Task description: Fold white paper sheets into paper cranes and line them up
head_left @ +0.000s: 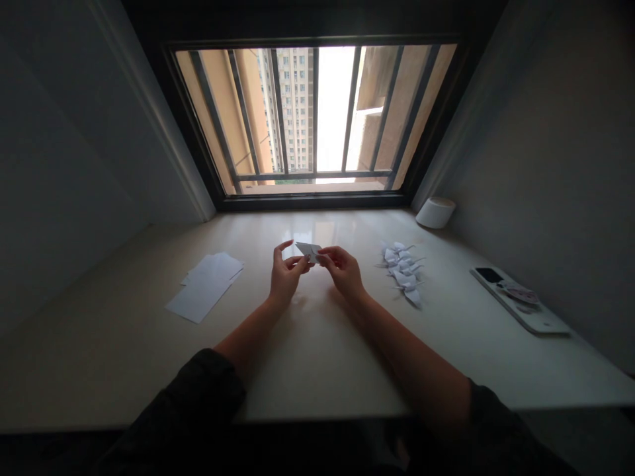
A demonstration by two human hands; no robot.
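Folded paper point(309, 250) — between fingers point(331, 252)

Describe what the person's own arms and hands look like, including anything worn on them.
The left hand and right hand are bare, with no gloves. No watch or bracelet shows on either wrist. The left sleeve and right sleeve are dark, close to black, leaving the forearms uncovered. Any sleeve markings are lost in shadow.
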